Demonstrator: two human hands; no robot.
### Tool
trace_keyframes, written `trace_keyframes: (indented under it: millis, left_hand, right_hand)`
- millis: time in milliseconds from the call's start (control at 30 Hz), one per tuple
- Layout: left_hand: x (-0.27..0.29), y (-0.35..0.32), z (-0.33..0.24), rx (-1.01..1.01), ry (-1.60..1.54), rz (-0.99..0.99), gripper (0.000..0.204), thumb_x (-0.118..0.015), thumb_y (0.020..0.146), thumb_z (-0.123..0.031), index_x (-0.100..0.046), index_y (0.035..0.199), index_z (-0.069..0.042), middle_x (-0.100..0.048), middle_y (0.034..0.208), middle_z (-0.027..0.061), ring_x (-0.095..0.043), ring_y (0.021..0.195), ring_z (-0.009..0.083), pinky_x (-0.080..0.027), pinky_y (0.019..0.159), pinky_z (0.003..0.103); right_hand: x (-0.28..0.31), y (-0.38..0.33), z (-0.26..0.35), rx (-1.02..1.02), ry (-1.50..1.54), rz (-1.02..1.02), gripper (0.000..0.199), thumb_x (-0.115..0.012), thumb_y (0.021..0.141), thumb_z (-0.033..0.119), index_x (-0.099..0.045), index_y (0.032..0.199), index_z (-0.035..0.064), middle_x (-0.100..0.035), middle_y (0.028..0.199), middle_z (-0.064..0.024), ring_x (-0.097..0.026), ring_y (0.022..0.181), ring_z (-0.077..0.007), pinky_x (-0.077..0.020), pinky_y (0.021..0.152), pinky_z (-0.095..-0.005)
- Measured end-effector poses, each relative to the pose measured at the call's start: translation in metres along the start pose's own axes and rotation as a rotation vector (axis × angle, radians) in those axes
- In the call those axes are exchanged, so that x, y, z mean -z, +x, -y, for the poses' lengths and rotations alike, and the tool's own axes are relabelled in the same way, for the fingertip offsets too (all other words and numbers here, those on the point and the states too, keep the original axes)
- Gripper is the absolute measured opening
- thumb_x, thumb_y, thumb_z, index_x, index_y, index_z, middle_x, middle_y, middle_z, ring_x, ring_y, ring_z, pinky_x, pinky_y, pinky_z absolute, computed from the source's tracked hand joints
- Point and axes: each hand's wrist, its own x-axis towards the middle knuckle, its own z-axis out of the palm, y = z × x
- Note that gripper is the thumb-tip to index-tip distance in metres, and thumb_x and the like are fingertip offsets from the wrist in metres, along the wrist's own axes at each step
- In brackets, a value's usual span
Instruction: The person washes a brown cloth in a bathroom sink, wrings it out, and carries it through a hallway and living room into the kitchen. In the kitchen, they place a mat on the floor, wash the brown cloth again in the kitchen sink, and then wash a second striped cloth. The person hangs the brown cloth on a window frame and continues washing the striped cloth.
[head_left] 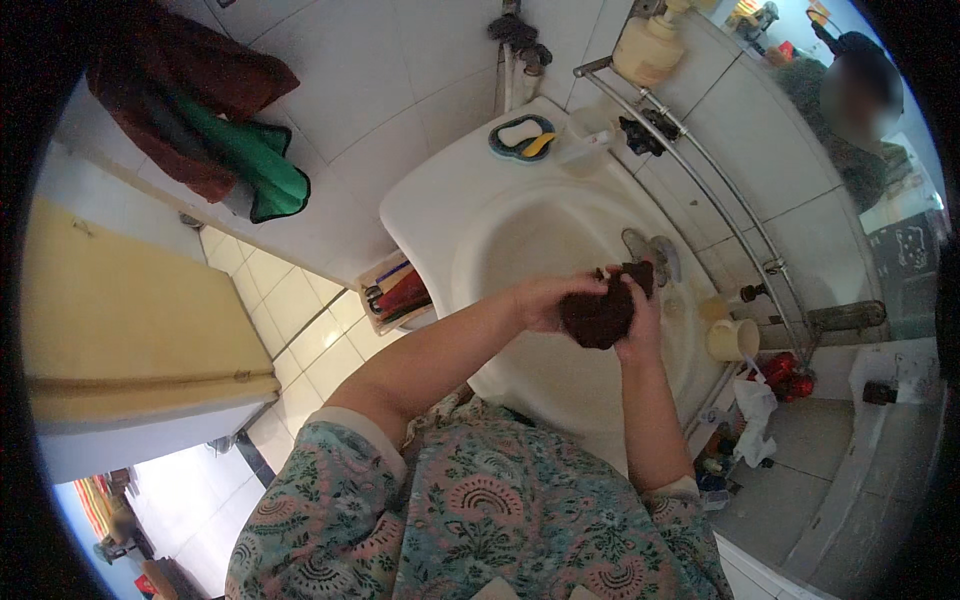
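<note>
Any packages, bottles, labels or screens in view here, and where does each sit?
Pump bottle: on the metal rail shelf above the sink, rounded, cream.
Red packages: low, right of the sink, small and shiny.
White plastic bag: beside them, crumpled.
No screens or signs that I can tell.

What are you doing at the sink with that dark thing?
A person stands over a white sink and holds a dark brown cloth bunched up above the basin. The left hand grips it from one side and the right hand closes on it from the other. A soap dish sits on the sink's rim, a small cup stands near the tap side, and towels hang on the tiled wall.
</note>
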Motion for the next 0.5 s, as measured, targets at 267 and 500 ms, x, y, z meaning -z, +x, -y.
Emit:
trace_keyframes:
  millis: [267, 500]
  left_hand:
    - [-0.007, -0.003, 0.017, 0.03, 1.115, -0.205, 0.098, -0.072, 0.073, -0.034, -0.006, 0.14, -0.006, -0.06, 0.102, 0.0169, -0.062, 0.084, 0.0274, -0.05, 0.064, 0.038]
    - [-0.034, -0.012, 0.014, 0.05, 1.894, -0.342, 0.114, -0.073, 0.064, -0.014, 0.011, 0.141, -0.003, -0.052, 0.111, 0.0275, -0.059, 0.092, 0.0367, -0.05, 0.07, 0.043]
  right_hand:
    - [0.01, 0.013, -0.009, -0.072, -0.217, -0.045, 0.03, -0.049, 0.077, -0.006, -0.057, 0.105, 0.0018, -0.057, 0.11, -0.0079, -0.061, 0.082, -0.0211, -0.0501, 0.075, -0.031]
    - [0.021, 0.004, -0.02, -0.267, -0.206, -0.159, 0.018, -0.056, 0.084, 0.011, -0.055, 0.101, 0.0042, -0.058, 0.098, -0.0055, -0.058, 0.087, -0.0188, -0.048, 0.075, -0.0317]
